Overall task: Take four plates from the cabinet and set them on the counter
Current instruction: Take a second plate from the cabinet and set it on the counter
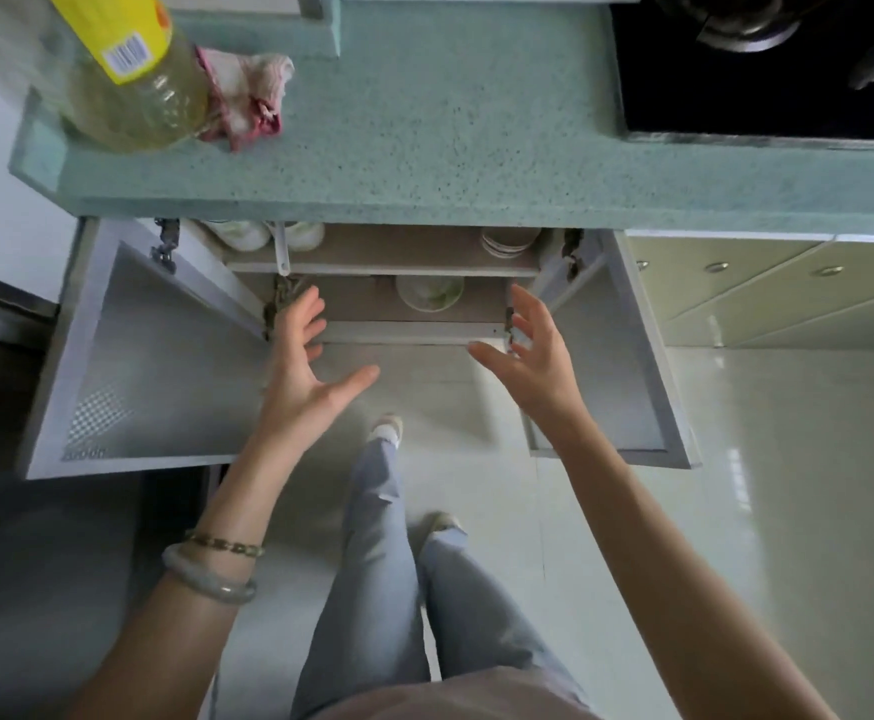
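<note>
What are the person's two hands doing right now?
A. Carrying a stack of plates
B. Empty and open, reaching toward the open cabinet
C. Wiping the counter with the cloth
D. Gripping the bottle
B: the left hand and right hand are spread open, holding nothing, before the open cabinet.

I see a pale green counter with dark speckles, a yellow label on the bottle of yellowish oil, a pink-and-white cloth, a black stove top, grey cabinet doors, light blue trousers and a pale green bangle.
</note>
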Available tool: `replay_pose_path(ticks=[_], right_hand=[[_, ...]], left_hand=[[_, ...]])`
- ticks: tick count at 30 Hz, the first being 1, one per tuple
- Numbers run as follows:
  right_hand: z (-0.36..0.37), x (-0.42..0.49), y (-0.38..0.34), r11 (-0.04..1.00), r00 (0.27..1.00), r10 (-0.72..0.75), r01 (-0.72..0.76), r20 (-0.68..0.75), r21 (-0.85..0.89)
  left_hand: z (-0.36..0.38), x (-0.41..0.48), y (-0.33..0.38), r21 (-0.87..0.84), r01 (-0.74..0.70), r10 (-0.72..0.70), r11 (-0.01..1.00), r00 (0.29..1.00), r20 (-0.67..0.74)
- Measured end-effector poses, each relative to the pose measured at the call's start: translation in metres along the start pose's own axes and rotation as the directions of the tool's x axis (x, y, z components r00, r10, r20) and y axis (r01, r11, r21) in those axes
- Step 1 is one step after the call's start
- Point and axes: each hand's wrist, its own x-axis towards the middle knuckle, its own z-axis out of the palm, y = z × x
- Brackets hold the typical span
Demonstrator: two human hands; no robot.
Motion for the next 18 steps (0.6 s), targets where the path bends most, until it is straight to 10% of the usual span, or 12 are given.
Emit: replay_pose_path(ticks=[18], right_hand=[[0.112,0.237,0.273,0.998,0.991,-0.056,0.052,-0.124,-0.035]], left_hand=[[0.131,0.219,-0.299,0.019,-0.03,0.028,0.999,0.994,0.103]])
